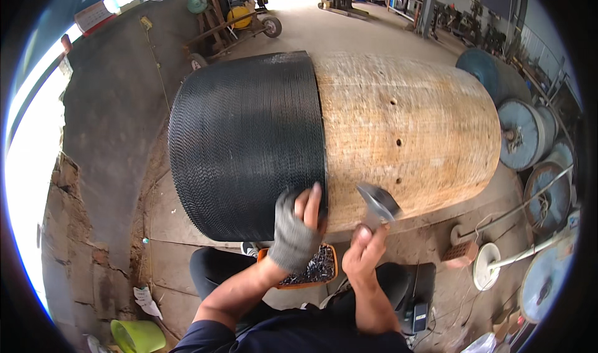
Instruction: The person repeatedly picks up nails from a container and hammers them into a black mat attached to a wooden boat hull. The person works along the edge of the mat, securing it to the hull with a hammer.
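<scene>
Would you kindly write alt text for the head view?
A person's gloved left hand presses the edge of black ribbed strip wound on a large wooden drum, while the bare right hand holds a small metal tool against the wood. An orange tray of dark metal pieces rests below.

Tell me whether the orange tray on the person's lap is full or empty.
Full, or nearly: the orange tray holds a heap of small dark metal pieces up to its rim. The gloved left hand hides part of it.
</scene>
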A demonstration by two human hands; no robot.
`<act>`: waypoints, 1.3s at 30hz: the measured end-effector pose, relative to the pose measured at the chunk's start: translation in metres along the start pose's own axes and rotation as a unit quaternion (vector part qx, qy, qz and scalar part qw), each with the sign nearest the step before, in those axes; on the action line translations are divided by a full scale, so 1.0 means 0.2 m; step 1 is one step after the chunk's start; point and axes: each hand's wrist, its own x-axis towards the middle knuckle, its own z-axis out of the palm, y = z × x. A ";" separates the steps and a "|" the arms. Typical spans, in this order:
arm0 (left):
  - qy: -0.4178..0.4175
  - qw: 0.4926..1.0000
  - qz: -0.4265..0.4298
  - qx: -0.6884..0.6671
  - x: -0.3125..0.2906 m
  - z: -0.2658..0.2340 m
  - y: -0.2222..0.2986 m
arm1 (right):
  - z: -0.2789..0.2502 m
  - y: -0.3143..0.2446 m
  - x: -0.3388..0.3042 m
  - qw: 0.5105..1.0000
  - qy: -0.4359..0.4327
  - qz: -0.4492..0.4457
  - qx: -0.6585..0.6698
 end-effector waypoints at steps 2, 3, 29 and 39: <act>-0.083 0.995 0.012 -0.055 -0.22 -0.03 0.02 | 0.02 0.00 -0.02 0.998 0.009 0.014 0.054; -0.173 0.984 0.014 -0.051 -0.35 0.01 0.02 | 0.05 0.01 -0.01 0.996 -0.065 0.034 -0.041; -0.314 0.940 -0.037 -0.128 -0.73 0.12 0.06 | 0.10 -0.01 0.02 0.982 0.070 -0.098 0.143; -0.021 0.993 0.080 -0.088 -0.06 -0.17 -0.21 | 0.11 -0.10 0.10 0.968 0.156 -0.122 0.153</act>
